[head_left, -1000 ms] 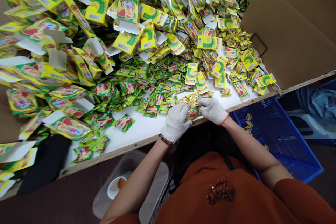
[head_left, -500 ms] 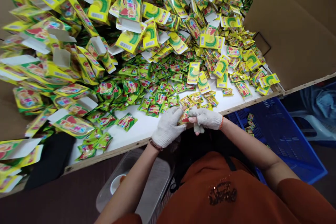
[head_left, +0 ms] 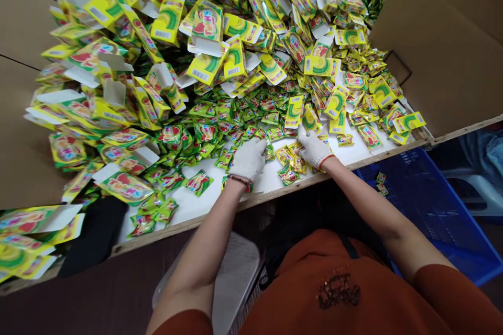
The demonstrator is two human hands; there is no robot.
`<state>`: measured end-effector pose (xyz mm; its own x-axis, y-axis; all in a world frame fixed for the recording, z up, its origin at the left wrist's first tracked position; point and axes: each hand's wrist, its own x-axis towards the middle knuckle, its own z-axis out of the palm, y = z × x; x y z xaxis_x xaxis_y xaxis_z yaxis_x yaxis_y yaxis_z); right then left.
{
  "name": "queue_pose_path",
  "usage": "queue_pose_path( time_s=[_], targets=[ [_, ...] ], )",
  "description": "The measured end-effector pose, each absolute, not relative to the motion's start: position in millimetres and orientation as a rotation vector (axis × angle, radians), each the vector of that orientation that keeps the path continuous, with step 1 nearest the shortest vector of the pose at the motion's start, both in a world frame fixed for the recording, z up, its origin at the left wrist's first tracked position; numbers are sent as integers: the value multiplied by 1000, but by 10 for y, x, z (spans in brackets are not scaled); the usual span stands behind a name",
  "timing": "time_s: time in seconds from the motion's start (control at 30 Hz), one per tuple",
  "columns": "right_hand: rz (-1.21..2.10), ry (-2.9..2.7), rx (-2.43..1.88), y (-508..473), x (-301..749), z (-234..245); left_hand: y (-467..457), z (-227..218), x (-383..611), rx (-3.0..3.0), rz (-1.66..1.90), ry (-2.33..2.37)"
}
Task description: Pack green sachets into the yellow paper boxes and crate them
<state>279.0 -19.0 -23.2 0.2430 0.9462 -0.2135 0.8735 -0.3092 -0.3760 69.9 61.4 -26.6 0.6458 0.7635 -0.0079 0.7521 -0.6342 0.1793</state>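
Note:
My left hand (head_left: 248,159), in a white knit glove, is over the front edge of the small green packets (head_left: 199,182). Its fingertips are mostly hidden by the hand, so its grip is unclear. My right hand (head_left: 313,150), gloved the same way with fingertips bare, lies on the small yellow packets (head_left: 297,161), its fingers a little apart. Just beyond it are an upright-lying yellow box (head_left: 294,112) and another yellow box (head_left: 311,119). One green-and-red packet (head_left: 288,176) rests on the white tabletop (head_left: 268,180) between my hands, near the edge.
A high heap of yellow-green cartons (head_left: 204,26), many with flaps open, fills the back and left. Cardboard panels (head_left: 444,36) wall the right side. A blue crate (head_left: 440,209) stands below the table at right; a grey stool (head_left: 236,277) is below at left.
My hands were together at the table edge around a small yellow-red item. They have moved apart and forward onto the packets, and the item is no longer between them. The view shifted slightly.

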Motion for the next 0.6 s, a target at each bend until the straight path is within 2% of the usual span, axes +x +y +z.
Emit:
queue_pose_path(
  time_s=[0.2,0.27,0.43,0.6],
  targets=[
    [610,-1662,-2281,-224,2819,-295,797,-219,831,2684,-89,1234],
    [667,-1556,-2217,-256,2885,-337,798,-193,761,2611,48,1250],
    [816,-1267,-1886,-365,2956,-297,602,-120,636,2203,647,1367],
    [934,-1329,-1615,-422,2790,-94,292,-102,786,1809,775,1177]
  ],
)
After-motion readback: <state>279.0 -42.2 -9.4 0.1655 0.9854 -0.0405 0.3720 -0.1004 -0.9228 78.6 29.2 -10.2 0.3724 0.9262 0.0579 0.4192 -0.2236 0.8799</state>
